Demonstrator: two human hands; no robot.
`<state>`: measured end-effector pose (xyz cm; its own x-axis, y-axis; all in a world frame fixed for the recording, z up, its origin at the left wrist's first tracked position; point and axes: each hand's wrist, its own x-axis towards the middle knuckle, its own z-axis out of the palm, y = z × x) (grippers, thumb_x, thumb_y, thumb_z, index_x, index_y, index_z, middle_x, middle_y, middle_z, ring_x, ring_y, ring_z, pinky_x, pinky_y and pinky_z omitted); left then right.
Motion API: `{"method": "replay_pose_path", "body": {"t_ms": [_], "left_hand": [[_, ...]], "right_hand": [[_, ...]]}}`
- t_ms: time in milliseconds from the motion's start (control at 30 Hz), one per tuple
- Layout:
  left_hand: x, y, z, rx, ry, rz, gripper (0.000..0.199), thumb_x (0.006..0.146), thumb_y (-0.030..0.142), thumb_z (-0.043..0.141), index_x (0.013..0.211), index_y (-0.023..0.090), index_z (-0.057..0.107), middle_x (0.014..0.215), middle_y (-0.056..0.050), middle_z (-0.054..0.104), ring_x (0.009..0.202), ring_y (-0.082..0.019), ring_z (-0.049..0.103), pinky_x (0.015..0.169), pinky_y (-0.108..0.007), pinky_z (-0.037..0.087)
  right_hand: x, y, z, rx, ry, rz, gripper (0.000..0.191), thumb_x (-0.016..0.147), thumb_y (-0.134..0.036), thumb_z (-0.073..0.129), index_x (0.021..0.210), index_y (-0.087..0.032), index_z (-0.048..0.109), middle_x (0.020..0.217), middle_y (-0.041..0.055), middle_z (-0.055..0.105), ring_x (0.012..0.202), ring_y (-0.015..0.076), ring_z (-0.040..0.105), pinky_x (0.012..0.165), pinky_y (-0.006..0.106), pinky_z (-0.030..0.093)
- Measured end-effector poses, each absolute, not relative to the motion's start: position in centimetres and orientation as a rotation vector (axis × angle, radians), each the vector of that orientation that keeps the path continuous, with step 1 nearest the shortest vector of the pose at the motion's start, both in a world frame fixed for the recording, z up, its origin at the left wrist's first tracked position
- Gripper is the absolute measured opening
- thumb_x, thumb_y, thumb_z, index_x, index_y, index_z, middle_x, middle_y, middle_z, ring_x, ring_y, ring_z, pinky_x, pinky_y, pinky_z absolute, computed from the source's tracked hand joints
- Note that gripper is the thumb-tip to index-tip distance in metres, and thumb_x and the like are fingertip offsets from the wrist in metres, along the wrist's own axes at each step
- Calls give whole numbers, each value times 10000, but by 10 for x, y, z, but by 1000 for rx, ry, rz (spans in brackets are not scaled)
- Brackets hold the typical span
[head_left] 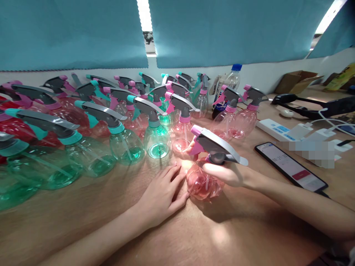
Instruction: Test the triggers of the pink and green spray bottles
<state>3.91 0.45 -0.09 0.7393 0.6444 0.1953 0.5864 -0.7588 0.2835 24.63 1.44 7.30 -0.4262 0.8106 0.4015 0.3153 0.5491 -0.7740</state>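
Note:
My right hand (224, 173) is closed round the neck of a pink spray bottle (203, 184), which tilts a little over the table. Its grey trigger head with a pink nozzle and pink trigger points to the left. My left hand (166, 190) lies flat on the table just left of that bottle, fingers stretched out, with the fingertips close to its base. Beyond my hands stand a clear pink spray bottle (181, 135) and a green spray bottle (157, 142). The fingers of my right hand are partly hidden behind the bottle.
Several more green and pink spray bottles (126, 147) crowd the left and back of the wooden table (155, 244). On the right are a phone (290, 166), a white power strip (280, 131) with cables, black glasses (305, 105) and a cardboard box (295, 81). A drink bottle (233, 79) stands behind.

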Motion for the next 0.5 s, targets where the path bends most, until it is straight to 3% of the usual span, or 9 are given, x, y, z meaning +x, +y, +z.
{"method": "replay_pose_path", "body": {"t_ms": [367,500], "left_hand": [[40,5,-2,2732,979,428,399,928,347,500,1264,131,507,1347,-168,482,1256,-299,425,1037,-475,387],[40,5,-2,2732,983,409,419,927,357,504,1279,131,494,1360,-167,471,1268,-299,413,1043,-472,381]], "right_hand": [[247,16,68,-812,-1964,788,213,670,-120,468,512,-235,384,483,-66,320,465,111,417,471,259,473],[246,17,68,-800,-1946,758,211,648,-112,478,532,-236,354,496,-71,303,455,103,390,459,251,462]]}}
